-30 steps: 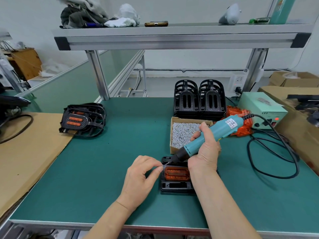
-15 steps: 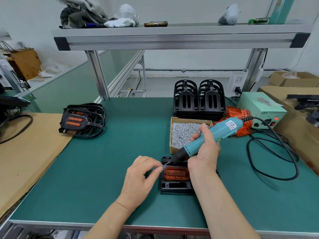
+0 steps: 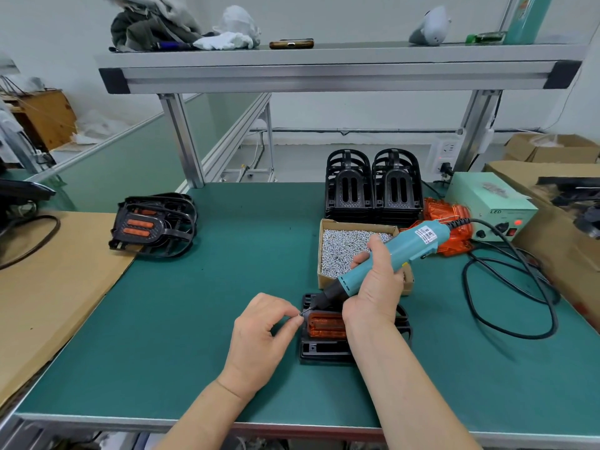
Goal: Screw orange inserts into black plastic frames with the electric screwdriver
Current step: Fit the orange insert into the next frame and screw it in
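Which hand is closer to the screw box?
Right. The right hand grips the screwdriver at the near edge of the box; the left hand is farther, left of the frame.

The surface (image 3: 194,319) wears a matt green mat, with plain brown cardboard (image 3: 48,287) beside it. The frames (image 3: 373,190) look like glossy black plastic, the screws (image 3: 344,248) shiny metal, and the shelf rail (image 3: 324,79) brushed aluminium.

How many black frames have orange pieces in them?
2 that I can see: the front frame under the screwdriver, and the top frame of the left pile. More may be hidden lower in that pile.
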{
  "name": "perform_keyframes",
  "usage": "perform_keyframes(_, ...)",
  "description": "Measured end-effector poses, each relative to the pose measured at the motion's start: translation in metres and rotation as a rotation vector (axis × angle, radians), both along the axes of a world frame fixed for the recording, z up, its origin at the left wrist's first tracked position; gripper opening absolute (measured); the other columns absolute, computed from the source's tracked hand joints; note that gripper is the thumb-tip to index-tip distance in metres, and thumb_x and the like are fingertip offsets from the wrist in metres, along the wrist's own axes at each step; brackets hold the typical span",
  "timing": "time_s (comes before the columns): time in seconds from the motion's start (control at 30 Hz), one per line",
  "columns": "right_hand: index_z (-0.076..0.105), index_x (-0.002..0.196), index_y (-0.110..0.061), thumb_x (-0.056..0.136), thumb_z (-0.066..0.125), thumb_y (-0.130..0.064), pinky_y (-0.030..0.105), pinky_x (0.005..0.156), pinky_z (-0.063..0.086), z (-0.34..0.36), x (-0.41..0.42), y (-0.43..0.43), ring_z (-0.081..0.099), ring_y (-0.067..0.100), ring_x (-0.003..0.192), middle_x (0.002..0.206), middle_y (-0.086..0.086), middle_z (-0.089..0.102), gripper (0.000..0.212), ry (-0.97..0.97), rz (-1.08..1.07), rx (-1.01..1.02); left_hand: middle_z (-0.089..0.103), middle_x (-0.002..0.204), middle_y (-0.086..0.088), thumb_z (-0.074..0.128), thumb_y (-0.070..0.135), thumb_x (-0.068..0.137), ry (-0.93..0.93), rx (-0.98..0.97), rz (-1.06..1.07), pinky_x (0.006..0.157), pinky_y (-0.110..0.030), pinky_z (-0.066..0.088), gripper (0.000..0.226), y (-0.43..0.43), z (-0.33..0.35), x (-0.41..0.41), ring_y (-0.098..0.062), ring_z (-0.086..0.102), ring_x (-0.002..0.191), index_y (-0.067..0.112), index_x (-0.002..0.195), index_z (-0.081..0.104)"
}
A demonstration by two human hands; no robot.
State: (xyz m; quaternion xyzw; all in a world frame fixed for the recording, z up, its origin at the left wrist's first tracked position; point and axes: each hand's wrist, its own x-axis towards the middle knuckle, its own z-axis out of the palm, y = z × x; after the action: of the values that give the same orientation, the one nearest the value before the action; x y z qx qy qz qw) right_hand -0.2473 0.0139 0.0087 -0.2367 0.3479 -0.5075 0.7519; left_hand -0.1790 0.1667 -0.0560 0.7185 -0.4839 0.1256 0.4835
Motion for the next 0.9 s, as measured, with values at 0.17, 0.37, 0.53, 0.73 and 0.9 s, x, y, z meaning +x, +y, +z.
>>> perform_keyframes(0.17,0.057,0.091,-0.021,0.089,0.074,-0.022,0.022,0.053,0.047,0.002,-0.008,-0.004,0.054,0.008,0.053,0.056,-0.006,0.057,0.017,-0.008,-0.038,-0.073,0.069,0.089,0.017,0.077,0.024,0.079,0.061,0.064,-0.02,0.082,-0.026,0.051,0.013,-0.001,0.001,-0.002,-0.008,0.063,0.088,0.018,0.09,0.075)
perform_keyframes(0.37,0.055,0.085,-0.018,0.088,0.074,-0.022,0.018,0.048,0.042,0.014,-0.032,-0.018,0.051,0.009,0.049,0.053,-0.004,0.056,0.02,0.036,-0.182,-0.289,0.066,0.107,0.014,0.068,0.052,0.081,0.082,0.223,-0.093,0.095,-0.022,0.045,0.044,-0.001,0.003,-0.002,-0.005,0.058,0.104,0.022,0.112,0.074)
perform_keyframes(0.53,0.054,0.078,-0.019,0.082,0.075,-0.026,0.021,0.053,0.044,0.022,-0.044,-0.021,0.049,0.011,0.05,0.053,-0.001,0.054,0.022,0.081,-0.233,-0.456,0.053,0.13,0.012,0.062,0.062,0.079,0.11,0.344,-0.143,0.11,-0.028,0.037,0.054,-0.001,-0.001,-0.002,-0.004,0.045,0.128,0.03,0.121,0.071)
perform_keyframes(0.73,0.06,0.075,-0.021,0.084,0.074,-0.021,0.021,0.053,0.046,0.021,-0.043,-0.012,0.051,0.008,0.049,0.055,-0.003,0.055,0.017,0.116,-0.187,-0.571,0.05,0.136,0.016,0.059,0.066,0.077,0.158,0.369,-0.146,0.112,-0.03,0.037,0.054,-0.002,-0.004,-0.001,-0.001,0.043,0.131,0.032,0.118,0.072)
perform_keyframes(0.9,0.061,0.077,-0.019,0.083,0.074,-0.02,0.024,0.054,0.047,0.019,-0.041,-0.011,0.051,0.01,0.051,0.06,0.0,0.056,0.014,0.11,-0.16,-0.595,0.051,0.134,0.016,0.061,0.064,0.076,0.176,0.355,-0.147,0.111,-0.035,0.039,0.053,-0.002,-0.004,-0.002,-0.003,0.045,0.129,0.03,0.115,0.074)
